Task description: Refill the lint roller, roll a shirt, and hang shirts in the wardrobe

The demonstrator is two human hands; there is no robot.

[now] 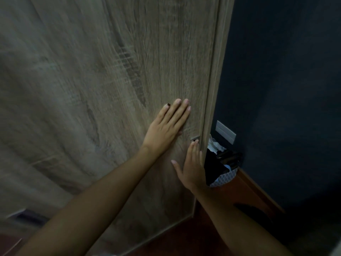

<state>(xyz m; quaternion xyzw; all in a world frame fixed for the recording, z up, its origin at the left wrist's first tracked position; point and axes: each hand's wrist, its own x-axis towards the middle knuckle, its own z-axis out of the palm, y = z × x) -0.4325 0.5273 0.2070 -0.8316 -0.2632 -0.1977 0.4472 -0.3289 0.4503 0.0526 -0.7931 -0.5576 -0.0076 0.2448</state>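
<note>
**Supervisor:** Report hand count and status.

**Operator:** I count two hands, both bare, both laid flat on one wardrobe door (92,89). The left hand (166,126) sits farther up the panel, palm against the wood-grain surface, its four fingers straight and held together. The right hand (191,167) sits nearer and to the right, at the door's right edge, fingers straight and close together, thumb spread out to the left. Neither hand holds anything.

**Supervisor:** Hardware on the door?

**Operator:** I see one small metal fitting (195,138) near the right edge, just beyond the right hand's fingertips (194,143). I cannot tell whether they touch it.

**Supervisor:** Location of the task items?

**Operator:** The wardrobe is the only task item I can confirm, and it fills the left and centre of the view. I cannot identify a lint roller or a shirt. To the right of the door edge, low against the wall, I see one pile of dark and patterned fabric (220,163); its type is unclear.

**Supervisor:** Surroundings?

**Operator:** One dark blue wall (286,89) on the right carries one pale rectangular wall plate (225,134), just above the fabric pile. A reddish-brown floor (175,237) runs along the near side, with a matching skirting strip (258,189) at the wall base. The door surface is motion-blurred.
</note>
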